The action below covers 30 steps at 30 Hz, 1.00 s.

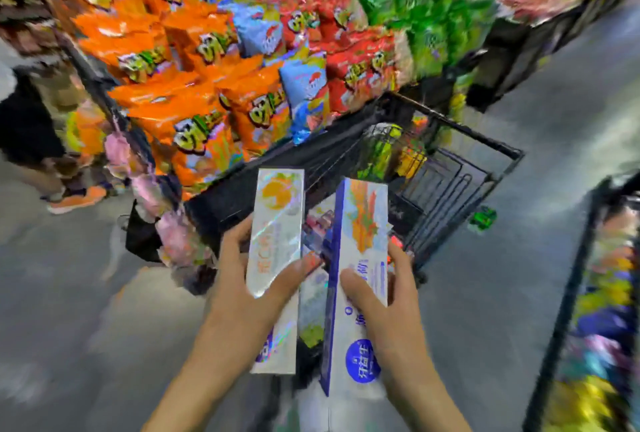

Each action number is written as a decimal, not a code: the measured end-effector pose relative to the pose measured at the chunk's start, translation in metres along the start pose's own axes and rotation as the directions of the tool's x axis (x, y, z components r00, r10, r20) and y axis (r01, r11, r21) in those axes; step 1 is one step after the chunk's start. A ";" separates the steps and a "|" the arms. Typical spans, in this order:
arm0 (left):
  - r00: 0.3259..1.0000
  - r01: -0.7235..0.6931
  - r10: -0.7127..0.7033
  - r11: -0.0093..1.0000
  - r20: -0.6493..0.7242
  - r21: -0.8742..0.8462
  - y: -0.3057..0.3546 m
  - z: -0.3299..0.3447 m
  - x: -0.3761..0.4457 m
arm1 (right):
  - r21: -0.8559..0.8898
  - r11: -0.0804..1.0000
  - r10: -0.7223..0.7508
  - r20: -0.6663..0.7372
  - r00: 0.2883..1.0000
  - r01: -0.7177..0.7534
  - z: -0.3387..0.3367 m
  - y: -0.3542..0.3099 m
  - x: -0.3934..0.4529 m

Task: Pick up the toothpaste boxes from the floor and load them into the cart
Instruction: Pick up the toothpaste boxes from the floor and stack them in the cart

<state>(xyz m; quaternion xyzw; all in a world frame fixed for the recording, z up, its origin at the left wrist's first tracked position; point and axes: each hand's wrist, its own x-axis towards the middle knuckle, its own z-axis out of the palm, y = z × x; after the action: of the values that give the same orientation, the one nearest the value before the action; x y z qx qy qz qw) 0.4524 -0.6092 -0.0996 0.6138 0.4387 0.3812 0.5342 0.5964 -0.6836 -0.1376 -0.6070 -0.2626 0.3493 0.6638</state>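
The left hand grips a silver holographic toothpaste box, thumb across its face. The right hand grips a white-and-blue toothpaste box, thumb on its front panel. Both boxes are held lengthwise, side by side, above the near end of the black cart. A third box shows between the two; its support cannot be determined. Boxes counted: three. Cart: one. Orange snack bags fill the shelf beyond, over the grey floor.
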 end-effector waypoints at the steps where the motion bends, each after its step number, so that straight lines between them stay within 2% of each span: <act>1: 0.999 -0.007 0.006 1.000 0.052 0.019 -0.004 0.010 0.016 | 0.008 1.000 0.008 -0.045 0.999 -0.007 -0.006 0.003 0.011; 7: 0.947 0.054 -0.068 0.997 0.315 0.051 -0.040 0.044 0.109 | 0.113 0.989 0.121 -0.284 0.951 -0.092 -0.013 0.025 0.064; 11: 0.881 0.066 -0.094 0.995 0.463 0.076 -0.063 0.064 0.179 | 0.114 0.981 0.189 -0.421 0.887 -0.155 -0.007 0.045 0.105; 14: 0.814 0.135 -0.178 0.984 0.552 0.118 -0.082 0.070 0.235 | 0.108 0.971 0.237 -0.480 0.844 -0.211 0.003 0.058 0.141; 17: 0.767 0.198 -0.255 0.967 0.590 0.161 -0.106 0.084 0.287 | 0.112 0.959 0.279 -0.546 0.790 -0.261 0.010 0.075 0.177; 20: 0.734 0.135 -0.232 0.971 0.638 0.198 -0.132 0.115 0.319 | 0.133 0.943 0.323 -0.593 0.738 -0.306 0.004 0.101 0.210; 23: 0.735 0.078 -0.248 0.956 0.631 0.284 -0.172 0.155 0.345 | 0.138 0.931 0.338 -0.680 0.651 -0.339 -0.008 0.139 0.241; 26: 0.745 0.039 -0.253 0.940 0.617 0.338 -0.225 0.194 0.366 | 0.151 0.923 0.350 -0.715 0.605 -0.355 -0.022 0.188 0.269; 30: 0.742 0.011 -0.238 0.939 0.626 0.344 -0.294 0.236 0.380 | 0.151 0.906 0.354 -0.782 0.513 -0.395 -0.039 0.260 0.300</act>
<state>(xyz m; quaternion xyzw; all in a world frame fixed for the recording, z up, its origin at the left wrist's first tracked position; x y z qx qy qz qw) 0.7581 -0.3130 -0.4235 0.7552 0.3179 0.0275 0.5727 0.7743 -0.4682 -0.4220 -0.7548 0.1891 0.1708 0.6044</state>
